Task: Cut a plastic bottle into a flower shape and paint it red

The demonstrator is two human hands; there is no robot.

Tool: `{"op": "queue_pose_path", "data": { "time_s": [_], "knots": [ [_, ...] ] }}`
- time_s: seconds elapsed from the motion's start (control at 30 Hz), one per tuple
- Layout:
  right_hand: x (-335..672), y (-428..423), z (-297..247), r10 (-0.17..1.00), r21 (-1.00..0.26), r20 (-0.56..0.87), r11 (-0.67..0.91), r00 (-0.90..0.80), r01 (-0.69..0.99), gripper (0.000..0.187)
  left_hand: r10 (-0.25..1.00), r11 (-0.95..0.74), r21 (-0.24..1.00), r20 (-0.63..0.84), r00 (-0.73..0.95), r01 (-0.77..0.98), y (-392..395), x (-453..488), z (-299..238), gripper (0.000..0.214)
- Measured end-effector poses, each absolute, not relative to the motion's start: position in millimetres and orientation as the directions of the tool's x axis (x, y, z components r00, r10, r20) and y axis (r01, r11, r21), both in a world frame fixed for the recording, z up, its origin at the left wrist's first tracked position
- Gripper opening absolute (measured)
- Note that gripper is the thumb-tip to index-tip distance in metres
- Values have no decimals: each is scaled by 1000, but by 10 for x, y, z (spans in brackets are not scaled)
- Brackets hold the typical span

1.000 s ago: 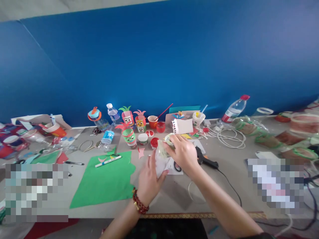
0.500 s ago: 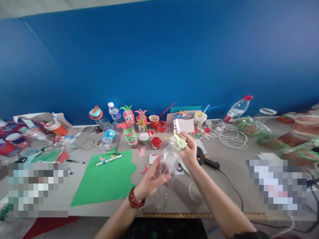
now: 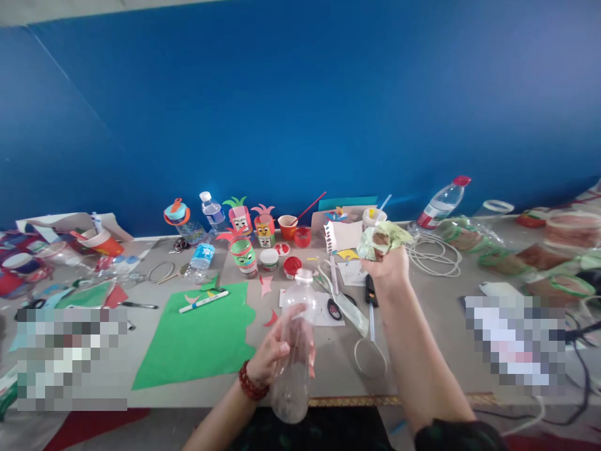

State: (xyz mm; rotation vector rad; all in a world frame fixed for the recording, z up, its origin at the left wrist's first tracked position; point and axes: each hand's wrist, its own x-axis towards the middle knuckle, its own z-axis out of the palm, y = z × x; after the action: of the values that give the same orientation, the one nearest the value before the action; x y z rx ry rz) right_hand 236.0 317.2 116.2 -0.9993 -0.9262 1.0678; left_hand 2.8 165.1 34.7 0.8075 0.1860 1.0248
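My left hand [image 3: 275, 352], with a red bead bracelet on its wrist, is wrapped round a clear plastic bottle [image 3: 295, 347] with a white cap, held tilted over the table's front edge. My right hand [image 3: 389, 268] is raised to the right of it, closed on a crumpled greenish label wrapper [image 3: 382, 238] that trails a thin strip down toward the table. A green paper sheet [image 3: 200, 335] lies left of my left hand with a white marker [image 3: 203, 302] on it.
Decorated cups [image 3: 243, 254], paint pots [image 3: 291, 265], water bottles [image 3: 441, 203] and a white cable coil [image 3: 434, 258] crowd the back of the grey table [image 3: 436, 326]. A black glue gun [image 3: 370, 291] lies under my right wrist. Cut bottle rings [image 3: 507, 263] lie at right.
My right hand has pulled the label off the bottle and risen up and to the right with it. My left hand has drawn the bare bottle down toward me.
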Motion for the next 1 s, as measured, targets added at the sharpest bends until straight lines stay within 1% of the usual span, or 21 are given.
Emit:
{"op": "queue_pose_path", "data": {
  "time_s": [0.1, 0.13, 0.2, 0.3, 0.37, 0.47, 0.53, 0.57, 0.67, 0.7, 0.73, 0.77, 0.83, 0.9, 1.0],
  "knots": [
    [2576, 3224, 1074, 976, -986, 157, 163, 150, -24, 15, 897, 83, 769, 219, 383, -634, 1654, -102, 345, 75],
    [2613, 3200, 1019, 981, -985, 164, 159, 103, 62, 13, 907, 43, 790, 225, 355, -612, 1666, -142, 367, 77],
    [2652, 3107, 899, 986, -957, 169, 165, -2, 240, 7, 919, 16, 811, 218, 328, -584, 1696, -201, 427, 82],
    [2660, 2905, 752, 976, -857, 133, 201, -173, 475, 2, 938, 33, 834, 165, 306, -551, 1734, -224, 507, 83],
    [2628, 2764, 690, 963, -772, 84, 225, -254, 595, 7, 944, 26, 854, 151, 295, -519, 1757, -204, 533, 79],
    [2500, 2602, 637, 955, -634, 16, 239, -296, 735, 12, 948, -30, 872, 180, 263, -489, 1796, -152, 549, 73],
    [2369, 2557, 622, 964, -532, -28, 209, -264, 820, 16, 950, -60, 884, 193, 246, -464, 1820, -114, 564, 73],
    [2300, 2557, 619, 971, -479, -47, 184, -234, 858, 22, 952, -67, 891, 192, 239, -448, 1831, -96, 574, 73],
    [2122, 2628, 627, 983, -331, -90, 121, -159, 936, 49, 959, -105, 917, 196, 207, -385, 1859, -61, 601, 71],
    [2081, 2668, 633, 983, -293, -102, 114, -150, 949, 54, 960, -132, 927, 207, 189, -350, 1868, -61, 602, 70],
    [2053, 2712, 638, 983, -262, -113, 114, -148, 958, 55, 960, -162, 939, 222, 173, -304, 1879, -70, 599, 69],
    [2035, 2757, 645, 981, -240, -124, 116, -149, 964, 52, 959, -194, 949, 236, 155, -249, 1892, -87, 592, 67],
    [2031, 2842, 665, 977, -216, -145, 123, -156, 969, 38, 962, -237, 963, 251, 105, -129, 1923, -142, 565, 66],
    [2062, 2903, 703, 975, -212, -161, 120, -156, 970, 30, 967, -247, 968, 250, 52, -49, 1964, -207, 532, 67],
    [2169, 2937, 823, 982, -241, -134, 101, -136, 965, 29, 965, -258, 963, 261, 26, -73, 2047, -279, 478, 72]
  ]
}}
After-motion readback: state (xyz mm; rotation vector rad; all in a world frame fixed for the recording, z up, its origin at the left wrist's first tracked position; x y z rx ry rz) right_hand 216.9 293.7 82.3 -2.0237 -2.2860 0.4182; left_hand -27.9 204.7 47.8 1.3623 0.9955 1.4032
